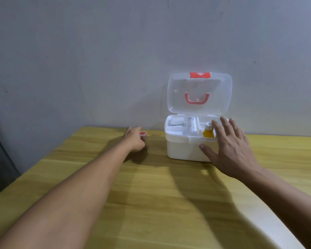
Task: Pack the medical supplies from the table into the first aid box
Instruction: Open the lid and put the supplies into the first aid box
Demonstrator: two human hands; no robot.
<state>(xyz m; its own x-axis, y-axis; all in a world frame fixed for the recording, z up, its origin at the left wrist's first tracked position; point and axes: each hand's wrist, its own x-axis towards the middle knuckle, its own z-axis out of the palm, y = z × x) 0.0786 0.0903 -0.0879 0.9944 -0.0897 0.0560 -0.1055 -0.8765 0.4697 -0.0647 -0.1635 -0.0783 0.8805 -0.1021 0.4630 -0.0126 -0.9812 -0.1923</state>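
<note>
First aid box (pixel 185 148) stands open on wooden table (pixel 151 203), lid (pixel 199 92) upright; red latch bears a white cross, no legible text. Left hand (pixel 134 140) grips small red-capped container (pixel 143 135). Right hand (pixel 230 148) spread flat at box front, over yellow bottle (pixel 208 133).

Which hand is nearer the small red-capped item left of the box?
Left. The left hand is right at the small red-capped item, fingers curled round it. The right hand is spread open in front of the first aid box, well to the item's right.
</note>
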